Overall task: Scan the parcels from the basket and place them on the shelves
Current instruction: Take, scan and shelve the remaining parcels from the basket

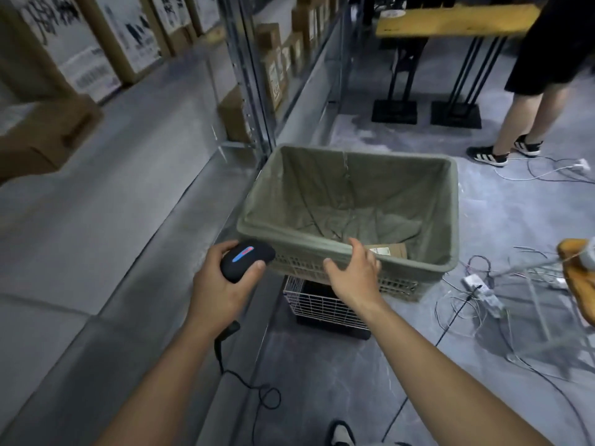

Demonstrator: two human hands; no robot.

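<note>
Black handheld scanner point(246, 259) with a blue-and-red light strip, olive-green cloth-lined plastic basket point(351, 252), brown cardboard parcel point(391, 251) bearing a white label, yellow-topped table point(450, 20) on black legs

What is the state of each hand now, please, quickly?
Left hand: closed around the black scanner.
Right hand: open, holding nothing, fingers spread over the near rim of the basket, above a parcel.
</note>
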